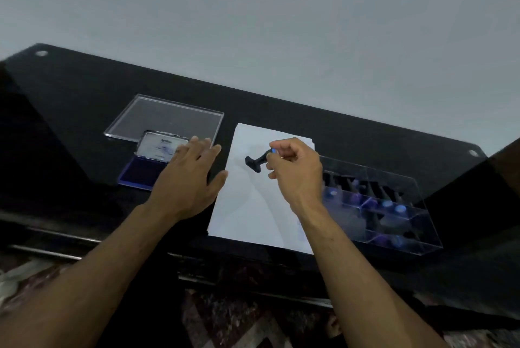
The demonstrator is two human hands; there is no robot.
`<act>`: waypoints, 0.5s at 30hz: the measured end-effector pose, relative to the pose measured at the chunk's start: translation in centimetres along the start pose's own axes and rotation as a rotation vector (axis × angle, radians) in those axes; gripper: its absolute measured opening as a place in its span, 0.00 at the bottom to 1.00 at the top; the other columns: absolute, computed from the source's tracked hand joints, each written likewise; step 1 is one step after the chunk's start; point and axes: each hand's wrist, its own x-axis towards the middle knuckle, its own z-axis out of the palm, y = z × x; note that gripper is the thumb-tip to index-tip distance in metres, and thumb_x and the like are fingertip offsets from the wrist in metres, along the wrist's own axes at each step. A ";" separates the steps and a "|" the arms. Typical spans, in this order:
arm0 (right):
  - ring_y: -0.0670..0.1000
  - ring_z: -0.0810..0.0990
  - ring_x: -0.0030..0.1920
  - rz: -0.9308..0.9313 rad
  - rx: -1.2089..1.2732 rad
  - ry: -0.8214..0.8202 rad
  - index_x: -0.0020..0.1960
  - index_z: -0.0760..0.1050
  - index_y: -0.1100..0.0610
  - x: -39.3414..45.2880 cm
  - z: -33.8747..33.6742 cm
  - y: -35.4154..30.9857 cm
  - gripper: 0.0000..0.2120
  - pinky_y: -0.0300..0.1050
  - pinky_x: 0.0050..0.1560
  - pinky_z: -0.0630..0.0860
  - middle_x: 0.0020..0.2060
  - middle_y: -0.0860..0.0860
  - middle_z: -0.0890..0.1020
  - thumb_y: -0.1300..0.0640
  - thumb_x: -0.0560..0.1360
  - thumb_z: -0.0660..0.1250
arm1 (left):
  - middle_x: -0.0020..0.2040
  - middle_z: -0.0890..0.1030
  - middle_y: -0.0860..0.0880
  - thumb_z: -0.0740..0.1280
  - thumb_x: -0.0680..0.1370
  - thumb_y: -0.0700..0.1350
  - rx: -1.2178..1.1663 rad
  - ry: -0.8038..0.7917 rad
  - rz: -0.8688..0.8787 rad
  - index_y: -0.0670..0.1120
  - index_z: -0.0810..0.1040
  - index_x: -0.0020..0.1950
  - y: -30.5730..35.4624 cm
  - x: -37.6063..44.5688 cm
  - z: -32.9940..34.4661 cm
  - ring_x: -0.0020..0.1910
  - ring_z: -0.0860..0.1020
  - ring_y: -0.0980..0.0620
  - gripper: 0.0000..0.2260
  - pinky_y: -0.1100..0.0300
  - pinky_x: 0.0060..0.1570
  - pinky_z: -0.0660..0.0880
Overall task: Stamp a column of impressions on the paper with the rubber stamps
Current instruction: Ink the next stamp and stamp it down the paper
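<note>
Blurring stamps inside clear box

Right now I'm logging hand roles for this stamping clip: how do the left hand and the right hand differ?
The left hand lies flat with fingers spread, reaching over the ink pad with its thumb at the paper's left edge; the right hand is curled. The left hand holds nothing; the right hand pinches a black rubber stamp by its handle. The left hand sits beside the paper; the right hand is over it. Both are bare.
</note>
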 end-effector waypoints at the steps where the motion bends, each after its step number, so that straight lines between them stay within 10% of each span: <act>1: 0.53 0.84 0.39 -0.012 -0.006 -0.026 0.47 0.82 0.53 -0.3 0.9 -0.2 0.09 0.47 0.37 0.83 0.41 0.50 0.83 0.65 0.72 0.69 | 0.81 0.59 0.47 0.58 0.82 0.61 0.001 0.015 -0.014 0.49 0.61 0.80 -0.6 -0.6 -0.6 0.81 0.53 0.46 0.29 0.45 0.79 0.54; 15: 0.45 0.82 0.46 -0.159 -0.133 -0.264 0.52 0.83 0.47 -3.5 13.0 -2.2 0.09 0.48 0.47 0.83 0.48 0.46 0.82 0.58 0.74 0.73 | 0.78 0.66 0.44 0.50 0.78 0.66 0.067 0.062 -0.231 0.47 0.65 0.79 -11.6 -8.3 -3.8 0.79 0.59 0.42 0.35 0.44 0.79 0.53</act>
